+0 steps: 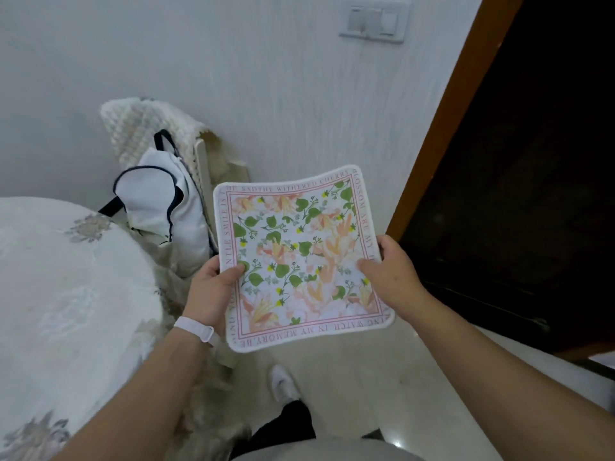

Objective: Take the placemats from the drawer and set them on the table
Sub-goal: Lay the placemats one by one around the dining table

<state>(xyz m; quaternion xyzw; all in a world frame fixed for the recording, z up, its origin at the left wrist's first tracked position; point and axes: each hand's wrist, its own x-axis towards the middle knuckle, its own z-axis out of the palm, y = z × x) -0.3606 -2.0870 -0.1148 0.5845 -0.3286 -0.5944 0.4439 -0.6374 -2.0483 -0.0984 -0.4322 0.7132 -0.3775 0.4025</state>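
Both hands gripped one square placemat (301,257) in the middle of the frame, held in the air above the pale floor (382,387). The left hand (213,287) was closed on the mat's left edge, thumb lying on the printed face and fingers hidden beneath; a white wristband (194,329) circled that wrist. The right hand (389,271) was closed on the right edge in the same manner, thumb on top. The mat sagged slightly between the two grips, its far corners curling upward. Its face carried a print of green leaves and peach and pink flowers inside a pink border line, with a ring of pink lettering running around the white rim.

At the left of the frame stood the worktop (66,294), a round table under a white cloth embroidered with grey flowers; the mat was near its edge but not over it. Beyond the mat, at upper left centre, a chair (203,161) draped with a cream knitted cover stood against the white wall, with a white bag trimmed in dark piping (159,201) resting on it. A light switch panel (374,21) sat at the upper right of the wall, beside a brown door frame (449,111). A white shoe (283,382) showed below the mat.
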